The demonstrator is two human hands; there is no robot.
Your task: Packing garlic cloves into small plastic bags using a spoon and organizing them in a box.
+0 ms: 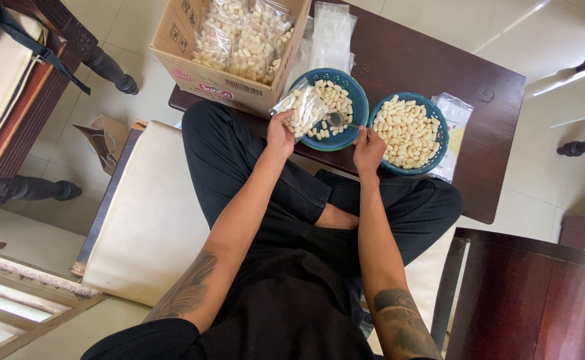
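The bag (pixel 304 110), a small clear pouch partly filled with pale oval pieces, hangs over the near rim of the left bowl (pixel 356 93), pinched at its lower edge by the left hand (pixel 280 133), fingers closed on the plastic. The spoon (pixel 336 119) lies just beside the bag's mouth, its scoop over the left bowl, its handle held in the closed fingers of the right hand (pixel 368 148). Both blue bowls sit side by side at the near edge of the worktop (pixel 406 60); the right bowl (pixel 439 117) is heaped full, the left one about half full.

The bag is held from one side only, so its mouth looks likely to sag; a spoonful tipped then could scatter pieces over the rim onto the worktop or into the lap below. The bowls stand close to the near edge, so a nudge from a wrist could push one off.

A carton (pixel 222 77) of filled bags stands at the far left corner, a stack of empty bags (pixel 332 33) behind the left bowl, and another bag (pixel 454 127) by the right bowl.
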